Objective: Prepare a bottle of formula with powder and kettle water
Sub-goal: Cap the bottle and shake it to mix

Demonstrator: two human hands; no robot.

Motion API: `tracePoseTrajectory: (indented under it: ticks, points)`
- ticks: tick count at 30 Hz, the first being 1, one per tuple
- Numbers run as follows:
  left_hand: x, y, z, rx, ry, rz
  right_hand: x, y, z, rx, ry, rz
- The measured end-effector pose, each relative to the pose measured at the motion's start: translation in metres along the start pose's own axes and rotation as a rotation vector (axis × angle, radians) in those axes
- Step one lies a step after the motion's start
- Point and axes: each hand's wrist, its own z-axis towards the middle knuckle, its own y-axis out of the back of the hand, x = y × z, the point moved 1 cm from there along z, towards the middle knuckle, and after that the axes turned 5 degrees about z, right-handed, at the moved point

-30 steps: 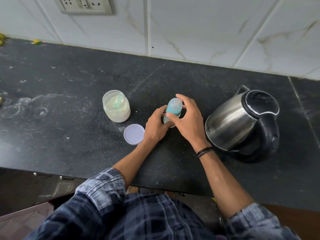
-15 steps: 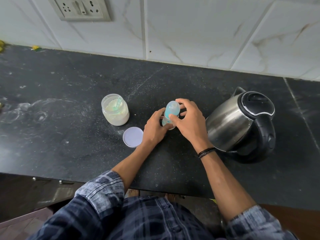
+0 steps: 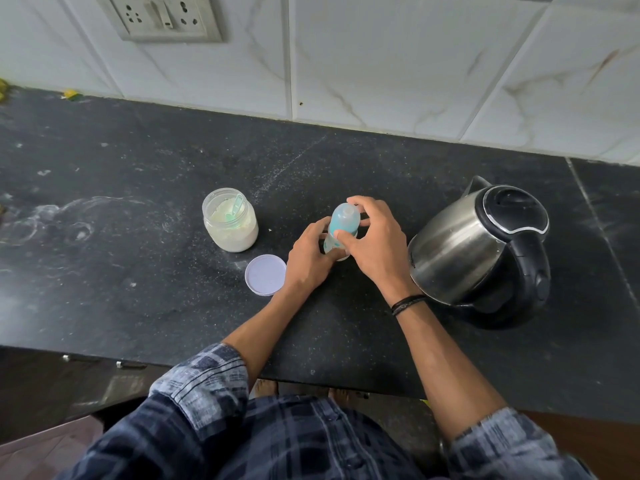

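While the baby bottle (image 3: 341,223) stood upright on the dark stone counter (image 3: 138,289), between the powder jar (image 3: 230,225) and the kettle (image 3: 460,244), both hands were wrapped about it. The left hand (image 3: 308,261) came in from the near left and curled its fingers round the lower body of the bottle, hiding most of that part; only a pale strip of the base showed below. The right hand (image 3: 375,244) arched over from the right, thumb on the near side and fingertips bent over the far side of the blue-tinted cap (image 3: 346,211), so that it pinched the top. A dark band (image 3: 408,303) circled the right wrist. The powder jar, clear and open, stood to the left of the hands and apart from them, part full of pale powder, with a light green scoop (image 3: 232,212) leaning inside it. A round white lid (image 3: 266,274) lay flat on the counter, nearer than the jar and to its right, just beside the left hand. The kettle, steel with a black lid and handle, sat close to the right wrist, its lid down and its spout on the far side. White specks dusted the counter around the jar. Pale marbled tiles (image 3: 381,57) ran along the far edge, with a socket plate (image 3: 166,15) at the far left. A rolled-back plaid sleeve (image 3: 204,379) showed at the near edge
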Motion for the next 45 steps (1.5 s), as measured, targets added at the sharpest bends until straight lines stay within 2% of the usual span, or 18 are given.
tracePoseTrajectory:
  ticks: [6,22,28,45]
  points:
    - [-0.0012,0.0014,-0.0014,-0.005,-0.004,-0.004,-0.0011,0.0015,0.0004,0.037,0.0,-0.014]
    - [0.0004,0.0007,0.0006,0.007,0.014,0.009,-0.007,-0.0027,0.0013,-0.017,-0.046,-0.04]
    - [-0.0014,0.0018,0.0,0.008,0.009,0.007,-0.0058,-0.0015,-0.0016,0.04,-0.002,0.011]
    - [0.001,0.001,0.0016,0.012,0.015,0.012,-0.0088,-0.0058,0.0015,-0.016,-0.009,0.008]
